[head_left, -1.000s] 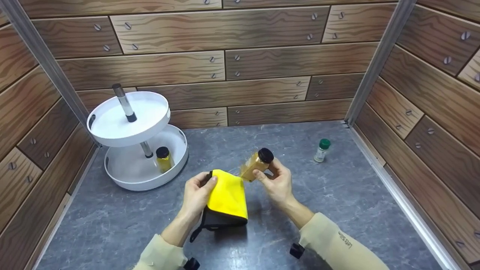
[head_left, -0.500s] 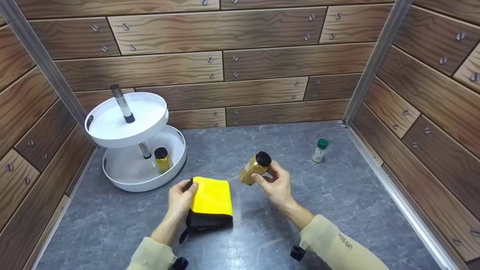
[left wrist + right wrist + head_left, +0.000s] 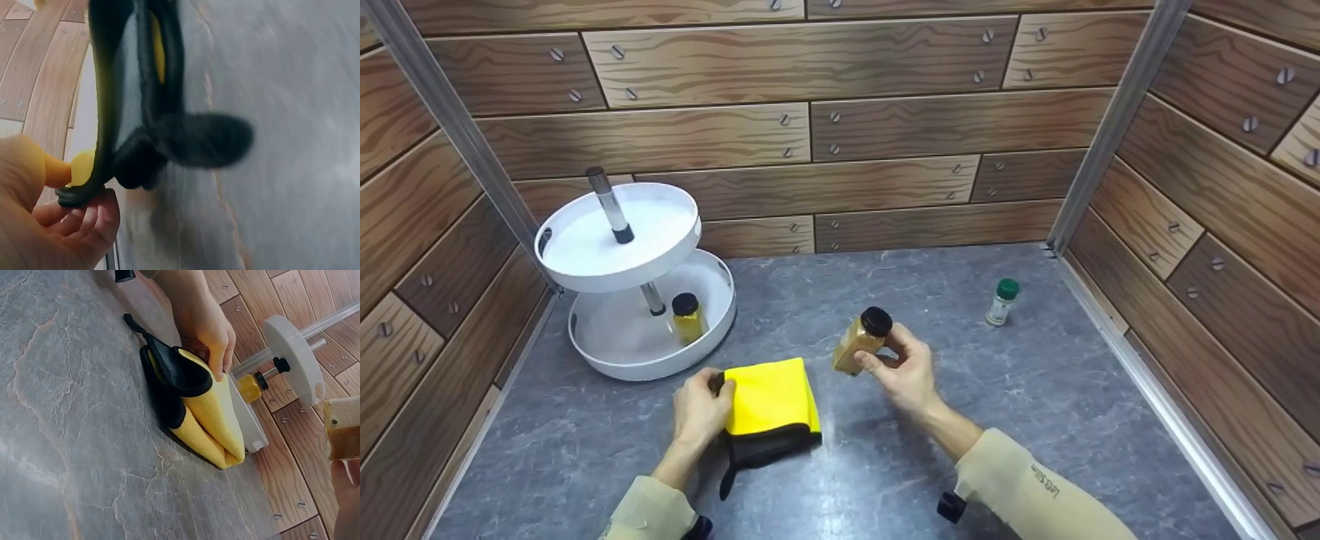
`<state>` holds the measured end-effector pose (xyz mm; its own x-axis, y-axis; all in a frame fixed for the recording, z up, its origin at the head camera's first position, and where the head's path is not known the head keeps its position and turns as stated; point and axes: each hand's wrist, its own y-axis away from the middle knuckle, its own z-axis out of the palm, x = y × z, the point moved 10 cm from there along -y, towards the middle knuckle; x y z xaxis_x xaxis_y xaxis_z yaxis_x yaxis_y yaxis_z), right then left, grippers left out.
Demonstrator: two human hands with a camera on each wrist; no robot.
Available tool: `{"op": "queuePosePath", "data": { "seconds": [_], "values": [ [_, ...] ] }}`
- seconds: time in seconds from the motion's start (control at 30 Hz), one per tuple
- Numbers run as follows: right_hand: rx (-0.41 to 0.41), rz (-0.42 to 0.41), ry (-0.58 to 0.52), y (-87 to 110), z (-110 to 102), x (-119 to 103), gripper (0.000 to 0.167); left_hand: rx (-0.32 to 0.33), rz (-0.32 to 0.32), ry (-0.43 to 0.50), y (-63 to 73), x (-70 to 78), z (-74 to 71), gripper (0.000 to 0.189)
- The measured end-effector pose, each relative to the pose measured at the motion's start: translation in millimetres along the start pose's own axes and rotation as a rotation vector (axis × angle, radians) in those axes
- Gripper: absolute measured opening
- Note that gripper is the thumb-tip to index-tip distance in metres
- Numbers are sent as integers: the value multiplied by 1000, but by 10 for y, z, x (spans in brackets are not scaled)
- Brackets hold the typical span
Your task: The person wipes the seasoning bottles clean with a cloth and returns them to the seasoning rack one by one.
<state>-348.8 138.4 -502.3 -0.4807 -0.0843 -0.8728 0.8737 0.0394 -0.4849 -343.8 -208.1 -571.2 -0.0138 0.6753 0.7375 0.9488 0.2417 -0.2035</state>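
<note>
My left hand pinches the left edge of a folded yellow cloth with black trim and a hanging loop. In the left wrist view the thumb and fingers grip a corner of this cloth, low over the grey surface. My right hand holds a spice jar with a black lid, tilted in the air to the right of the cloth. Brownish-yellow powder shows through the wall of the jar in the right wrist view.
A white two-tier tray stand is at the back left, with a second black-lidded yellow jar on its lower tier. A small green-capped shaker stands at the back right. Wood-patterned walls enclose the grey tabletop.
My left hand has drawn the cloth leftward and down, away from the jar, and the cloth now lies lower over the tabletop. The right hand with the jar has shifted slightly left and down.
</note>
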Motion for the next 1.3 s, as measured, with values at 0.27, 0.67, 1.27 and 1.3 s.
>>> {"op": "queuePosePath", "data": {
  "seconds": [0.27, 0.67, 1.27, 1.3],
  "values": [
    [-49, 19, 23, -19, 145, 57, 44, 60, 88, -93, 24, 29, -90, 19],
    [-134, 19, 72, -180, 360, 111, 42, 224, 345, -248, 56, 277, -302, 17],
    [-198, 36, 229, -665, 1056, 311, 47, 381, 450, -514, -203, 165, -410, 37],
    [-198, 36, 237, -694, 1091, 320, 47, 377, 440, -524, -226, 145, -410, 38]
  ]
}}
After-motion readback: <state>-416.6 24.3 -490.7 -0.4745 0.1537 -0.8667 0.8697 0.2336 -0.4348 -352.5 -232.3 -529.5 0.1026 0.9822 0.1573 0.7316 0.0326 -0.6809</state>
